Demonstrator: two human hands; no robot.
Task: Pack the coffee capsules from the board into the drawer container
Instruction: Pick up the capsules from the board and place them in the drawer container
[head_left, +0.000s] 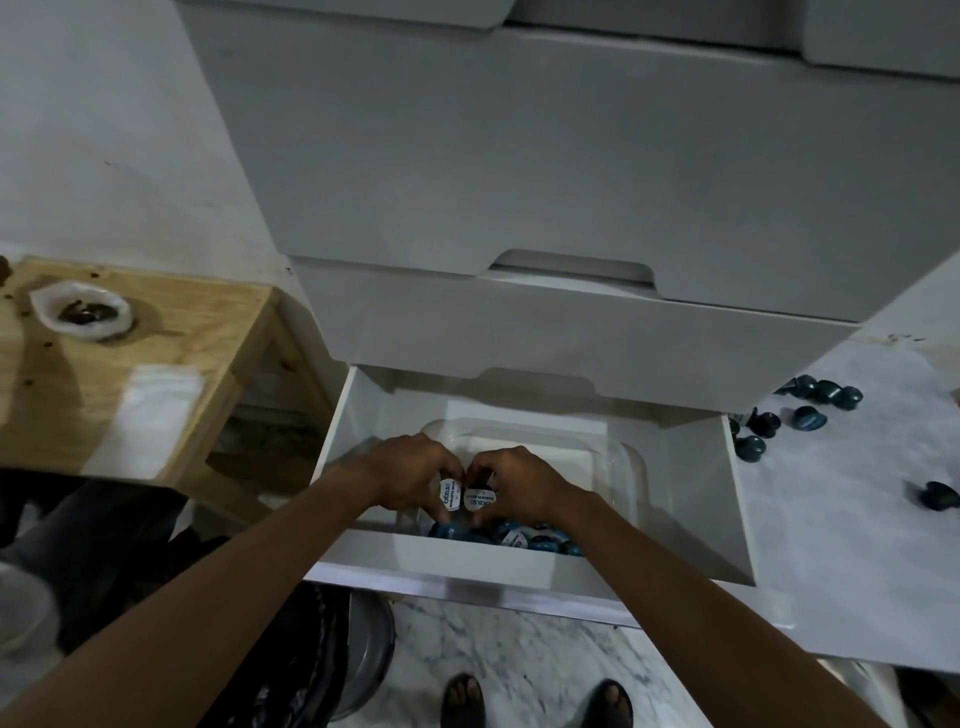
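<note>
Both hands are low in the open white drawer (691, 488) at centre frame, over the near end of the clear plastic container (618, 457); the left hand (410, 475) pinches a white-lidded blue capsule (448, 492), the right hand (519, 480) pinches another (479, 500), lids toward the camera, the two nearly touching; directly below lie the packed blue capsules (514, 535), so release is straight down; the container's far end looks open. Loose dark blue capsules (808, 418) remain on the white board (841, 493) at right, nearer the right hand.
</note>
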